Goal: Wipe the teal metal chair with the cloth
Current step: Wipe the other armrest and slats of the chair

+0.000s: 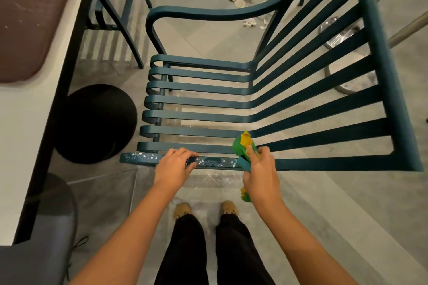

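Gripping of cloth [242, 146] by right hand [259, 173], bunched at the speckled near rail [139, 158] of teal metal chair [208, 99].
Near rail is clasped by left hand [173, 166], just beside the cloth; specks could be missed if the bunched cloth slips off.

Your right hand [260, 173] covers the middle of the cloth [242, 146]; only its ends show, above and below. Your left hand [174, 165] hides a stretch of the chair's [199, 100] near rail. Chair back: cut by top edge. Tray [30, 18] on the counter [20, 122]: cut by left edge. Litter [250, 23] on the floor [208, 41]: too small to identify.
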